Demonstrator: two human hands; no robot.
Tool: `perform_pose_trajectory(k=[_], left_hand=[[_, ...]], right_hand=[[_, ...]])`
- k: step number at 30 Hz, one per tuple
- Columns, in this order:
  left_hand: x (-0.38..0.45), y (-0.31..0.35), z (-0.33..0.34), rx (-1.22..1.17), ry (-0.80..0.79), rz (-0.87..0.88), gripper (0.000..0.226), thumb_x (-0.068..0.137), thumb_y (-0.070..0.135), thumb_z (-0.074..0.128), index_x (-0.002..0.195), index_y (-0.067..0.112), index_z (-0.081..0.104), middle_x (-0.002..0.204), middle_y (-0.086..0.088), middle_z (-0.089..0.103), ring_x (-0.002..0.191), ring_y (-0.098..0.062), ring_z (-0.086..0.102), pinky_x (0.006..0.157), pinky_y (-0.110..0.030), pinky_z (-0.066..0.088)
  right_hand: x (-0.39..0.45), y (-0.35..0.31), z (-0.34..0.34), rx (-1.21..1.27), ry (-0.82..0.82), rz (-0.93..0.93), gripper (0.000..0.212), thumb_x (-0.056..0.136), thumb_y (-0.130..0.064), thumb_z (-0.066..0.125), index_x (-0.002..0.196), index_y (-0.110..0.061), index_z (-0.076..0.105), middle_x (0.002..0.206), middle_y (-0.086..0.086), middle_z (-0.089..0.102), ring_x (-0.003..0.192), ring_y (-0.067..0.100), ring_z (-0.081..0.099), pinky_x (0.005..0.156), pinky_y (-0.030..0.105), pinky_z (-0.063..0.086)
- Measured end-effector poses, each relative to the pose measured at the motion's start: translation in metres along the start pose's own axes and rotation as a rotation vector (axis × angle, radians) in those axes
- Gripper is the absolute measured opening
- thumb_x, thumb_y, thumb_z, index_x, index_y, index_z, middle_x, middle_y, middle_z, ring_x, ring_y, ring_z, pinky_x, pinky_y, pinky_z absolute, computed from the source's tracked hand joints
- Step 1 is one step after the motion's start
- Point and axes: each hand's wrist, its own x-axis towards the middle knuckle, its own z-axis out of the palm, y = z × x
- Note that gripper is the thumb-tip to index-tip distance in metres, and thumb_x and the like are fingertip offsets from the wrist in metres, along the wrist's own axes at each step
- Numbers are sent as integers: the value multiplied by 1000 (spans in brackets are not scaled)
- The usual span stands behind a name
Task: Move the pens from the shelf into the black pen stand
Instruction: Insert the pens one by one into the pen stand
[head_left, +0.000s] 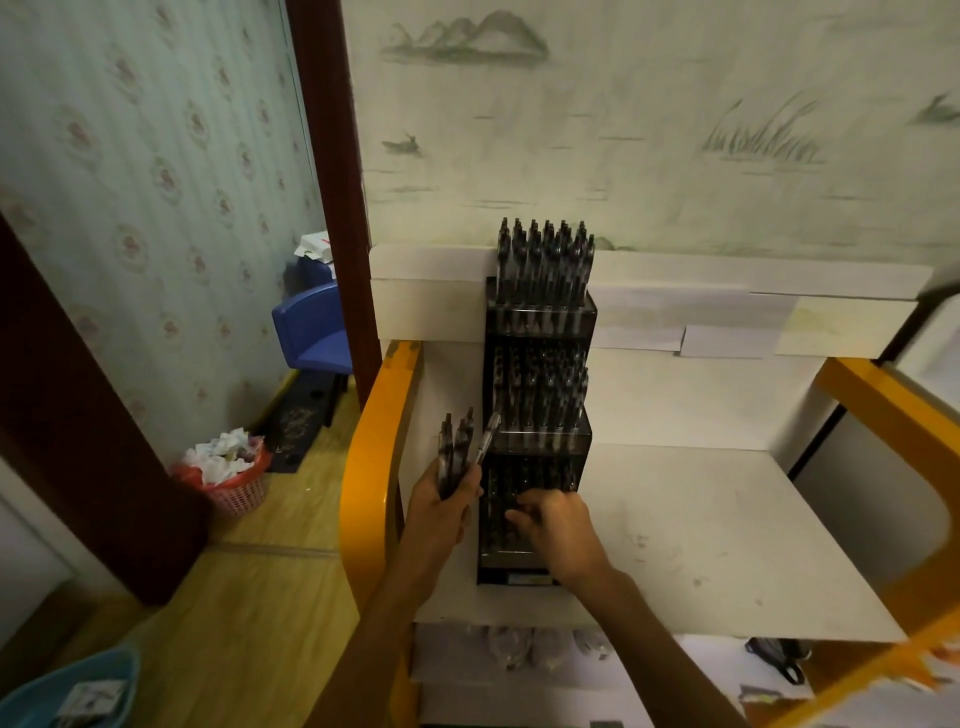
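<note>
light: dim, warm, soft indoor | shadows: faint, diffuse on the shelf (727, 519) | glare: slight sheen on the orange frame (363, 467) | blur: motion smear at right edge and lower corners | distortion: wide-angle bowing outward

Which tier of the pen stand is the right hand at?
The lowest, front tier: the right hand reaches into it. The middle tier and top tier behind hold upright pens, untouched.

The white shelf (701, 519) – orange-framed at both sides – carries 1 thing: the black pen stand (537, 415), standing upright near its left edge, with 3 tiers.
</note>
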Motion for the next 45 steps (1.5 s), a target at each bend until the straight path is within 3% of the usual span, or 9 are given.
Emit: perform_pose_trajectory(k=[5, 7, 10, 13, 23, 26, 29, 37, 45], left_hand=[[-1, 2, 5, -42, 6, -12, 18, 98, 23, 58, 98, 5, 62, 50, 7, 55, 40, -2, 43, 38, -16, 34], [-1, 4, 7, -34, 3, -6, 22, 97, 25, 58, 98, 4, 64, 52, 6, 58, 41, -2, 44, 39, -16, 35], [-1, 5, 12, -13, -23, 24, 23, 96, 27, 59, 100, 6, 67, 67, 2, 68, 44, -5, 49, 40, -18, 37], [0, 6, 16, 37, -50, 31, 26, 97, 31, 57, 99, 7, 66, 71, 1, 71, 44, -8, 50, 41, -19, 38], [1, 3, 20, 69, -80, 2, 23, 98, 36, 55, 104, 16, 65, 79, -5, 74, 47, -8, 52, 43, -19, 40], [4, -2, 14, 124, -2, 40, 23, 98, 34, 54, 97, 13, 64, 67, 0, 66, 44, -4, 49, 44, -19, 39], [7, -4, 7, 151, 56, 73, 11, 100, 31, 54, 94, 23, 61, 60, 12, 55, 50, -2, 48, 49, -18, 39], [9, -5, 2, 63, 62, 66, 9, 100, 29, 54, 101, 20, 53, 59, 6, 50, 45, -3, 44, 42, -21, 36], [5, -3, 0, 110, 75, 185, 12, 99, 25, 55, 106, 17, 59, 70, 6, 59, 51, 0, 50, 46, -18, 40]], right_hand=[[1, -9, -28, 39, 95, -26, 9, 91, -26, 68, 95, -22, 74, 83, -6, 72, 75, 6, 64, 71, 12, 49], [2, -16, -41, 228, 167, -8, 7, 92, -23, 68, 94, -23, 74, 78, -7, 72, 68, 5, 67, 70, 14, 51], [5, -29, -56, 667, 112, 70, 15, 93, -18, 65, 106, -17, 72, 88, -2, 75, 77, 12, 72, 79, 28, 59], [7, -34, -64, 895, 20, 59, 20, 95, -15, 61, 112, -11, 70, 99, 4, 76, 92, 20, 72, 84, 32, 58], [6, -29, -70, 1104, 95, 119, 21, 92, -16, 65, 108, -3, 70, 97, 12, 75, 92, 27, 72, 79, 29, 59], [10, -20, -75, 1039, 216, 125, 17, 92, -15, 66, 104, -4, 69, 90, 11, 75, 85, 24, 73, 73, 26, 59], [10, -9, -72, 895, 263, 87, 14, 89, -12, 69, 102, -5, 69, 84, 10, 74, 82, 24, 73, 73, 27, 59], [6, 7, -40, 533, 253, 40, 14, 85, -20, 75, 99, -16, 72, 83, -5, 73, 82, 9, 71, 83, 30, 58], [2, 8, -25, 320, 245, -6, 12, 86, -20, 74, 97, -16, 73, 83, -14, 68, 81, -4, 63, 75, 3, 44]])
